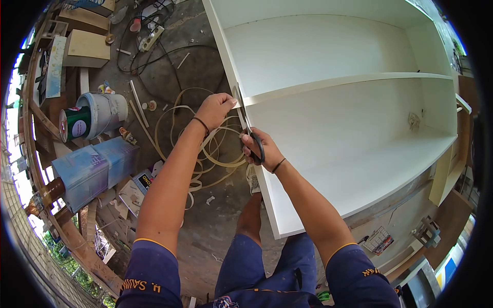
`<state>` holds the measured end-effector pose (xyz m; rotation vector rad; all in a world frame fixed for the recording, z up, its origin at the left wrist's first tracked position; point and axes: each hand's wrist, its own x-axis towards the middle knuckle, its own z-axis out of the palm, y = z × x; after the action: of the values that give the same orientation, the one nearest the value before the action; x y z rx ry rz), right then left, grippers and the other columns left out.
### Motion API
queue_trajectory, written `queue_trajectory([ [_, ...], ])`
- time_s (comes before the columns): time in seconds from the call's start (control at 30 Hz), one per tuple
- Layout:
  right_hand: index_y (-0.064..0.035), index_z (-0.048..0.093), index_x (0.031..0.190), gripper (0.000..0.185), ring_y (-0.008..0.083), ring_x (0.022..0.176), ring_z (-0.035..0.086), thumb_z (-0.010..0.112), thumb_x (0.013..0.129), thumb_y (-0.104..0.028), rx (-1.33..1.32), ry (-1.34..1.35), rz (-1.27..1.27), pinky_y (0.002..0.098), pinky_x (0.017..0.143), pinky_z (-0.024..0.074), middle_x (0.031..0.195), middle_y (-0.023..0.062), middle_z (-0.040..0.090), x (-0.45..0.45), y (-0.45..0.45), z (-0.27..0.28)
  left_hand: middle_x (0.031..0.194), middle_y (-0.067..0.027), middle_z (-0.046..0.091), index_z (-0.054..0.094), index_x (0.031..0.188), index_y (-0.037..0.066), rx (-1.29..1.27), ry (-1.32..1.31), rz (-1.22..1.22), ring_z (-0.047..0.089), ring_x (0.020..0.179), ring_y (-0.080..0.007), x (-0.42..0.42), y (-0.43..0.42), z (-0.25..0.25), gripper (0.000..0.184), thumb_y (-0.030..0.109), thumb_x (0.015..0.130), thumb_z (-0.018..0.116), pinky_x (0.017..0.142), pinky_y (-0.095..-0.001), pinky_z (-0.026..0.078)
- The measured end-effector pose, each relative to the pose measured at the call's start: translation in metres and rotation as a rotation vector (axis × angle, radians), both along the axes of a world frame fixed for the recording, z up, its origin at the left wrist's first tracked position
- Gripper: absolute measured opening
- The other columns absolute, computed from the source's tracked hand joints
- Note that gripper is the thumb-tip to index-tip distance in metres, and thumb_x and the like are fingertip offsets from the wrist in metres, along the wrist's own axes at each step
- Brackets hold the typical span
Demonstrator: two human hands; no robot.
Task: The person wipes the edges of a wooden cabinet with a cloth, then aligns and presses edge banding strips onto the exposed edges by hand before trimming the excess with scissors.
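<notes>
My right hand (263, 149) is closed around the black handles of a pair of scissors (261, 148). Their blades point away from me, along the left edge of a white cabinet (328, 123) with a divider across it. Beside the blade tips, my left hand (216, 109) pinches a short end of pale edging strip (236, 104) where the divider meets the cabinet's side. Whether the blades touch the strip is hard to tell. Loose loops of cream edging strip (226, 163) hang or lie below my hands, over the floor.
On the left stand a white bucket (114, 114), a green can (77, 124) and blue-stained tins (95, 165). Black cables and a power strip (151, 39) lie on the floor (205, 226) at the upper left. Wooden boxes (86, 49) sit at the far left.
</notes>
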<state>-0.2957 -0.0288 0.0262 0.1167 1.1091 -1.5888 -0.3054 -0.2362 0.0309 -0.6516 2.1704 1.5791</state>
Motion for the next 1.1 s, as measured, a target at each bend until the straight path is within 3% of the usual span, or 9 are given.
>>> queue_trajectory([
  [0.23,-0.0046,0.055,0.100,0.035,0.0087,0.048,0.050,0.068,0.086,-0.034,0.095,0.123,-0.087,0.0235,0.041,0.0429,0.063,-0.0002,0.050,0.014,0.007,0.002,0.070,0.0013,0.056,0.061,0.085,0.000,-0.079,0.065,0.036,0.049,0.067,-0.0083,0.023,-0.024,0.015,0.028,0.028,0.091,0.058,0.063,-0.0258,0.041],
  [0.4,-0.0029,0.053,0.107,0.035,0.0101,0.045,0.050,0.064,0.089,-0.031,0.164,0.135,-0.101,0.0241,0.041,0.0434,0.065,0.0018,0.051,0.030,0.065,0.030,0.075,-0.0207,0.062,0.056,0.087,0.002,-0.681,0.071,-0.067,0.060,0.075,-0.0395,0.134,-0.078,0.067,0.038,0.041,0.087,0.062,0.065,-0.0415,0.047],
  [0.6,-0.0024,0.053,0.105,0.036,0.0109,0.044,0.050,0.063,0.090,-0.034,0.372,0.174,-0.008,0.0238,0.039,0.0423,0.058,0.0018,0.049,0.069,0.140,0.065,0.090,-0.0239,0.062,0.055,0.090,0.003,-0.970,-0.209,0.120,0.059,0.084,-0.0434,0.355,-0.192,0.101,0.035,0.035,0.096,0.043,0.068,-0.0488,0.044],
  [0.63,-0.0022,0.053,0.104,0.037,0.0112,0.044,0.051,0.064,0.089,-0.034,0.387,0.181,0.008,0.0242,0.039,0.0427,0.059,0.0024,0.051,0.078,0.150,0.071,0.087,-0.0207,0.062,0.054,0.092,0.003,-0.908,-0.486,0.234,0.060,0.085,-0.0381,0.384,-0.206,0.147,0.027,0.024,0.097,0.038,0.072,-0.0486,0.041],
  [0.67,-0.0026,0.054,0.104,0.032,0.0115,0.044,0.052,0.063,0.090,-0.030,0.389,0.158,-0.004,0.0244,0.039,0.0434,0.059,0.0027,0.052,0.088,0.157,0.078,0.094,-0.0205,0.063,0.060,0.101,0.009,-1.027,-0.390,0.295,0.060,0.097,-0.0360,0.444,-0.235,0.180,0.030,0.035,0.093,0.047,0.083,-0.0445,0.046],
  [0.7,-0.0028,0.054,0.103,0.030,0.0117,0.044,0.053,0.063,0.090,-0.028,0.399,0.153,0.010,0.0245,0.039,0.0438,0.059,0.0029,0.052,0.099,0.165,0.085,0.099,-0.0178,0.063,0.059,0.111,0.012,-1.471,-0.232,-0.134,0.062,0.093,-0.0362,0.566,-0.313,0.193,0.028,0.029,0.090,0.055,0.080,-0.0426,0.049],
  [0.9,-0.0032,0.055,0.102,0.028,0.0118,0.044,0.052,0.066,0.088,-0.024,0.307,0.205,0.113,0.0256,0.040,0.0432,0.058,0.0015,0.051,0.146,0.189,0.139,0.090,-0.0092,0.064,0.065,0.104,0.006,-1.188,-1.279,0.765,0.061,0.076,-0.0243,0.909,-0.301,0.675,0.035,0.036,0.087,0.055,0.067,-0.0414,0.049],
  [1.0,-0.0033,0.055,0.102,0.026,0.0120,0.044,0.052,0.065,0.089,-0.024,0.262,0.293,0.126,0.0259,0.040,0.0444,0.059,0.0023,0.052,0.163,0.202,0.162,0.092,-0.0097,0.064,0.065,0.105,0.005,-1.244,-1.194,0.992,0.061,0.078,-0.0241,0.945,-0.219,0.691,0.035,0.035,0.088,0.055,0.069,-0.0410,0.049],
  [1.1,-0.0061,0.057,0.101,0.022,0.0112,0.045,0.050,0.067,0.087,-0.020,0.262,0.228,0.057,0.0280,0.041,0.0450,0.059,0.0007,0.051,0.178,0.215,0.184,0.094,-0.0102,0.064,0.064,0.106,0.005,-1.246,-0.983,1.080,0.061,0.080,-0.0239,0.938,-0.180,0.616,0.035,0.034,0.088,0.054,0.071,-0.0405,0.048],
])
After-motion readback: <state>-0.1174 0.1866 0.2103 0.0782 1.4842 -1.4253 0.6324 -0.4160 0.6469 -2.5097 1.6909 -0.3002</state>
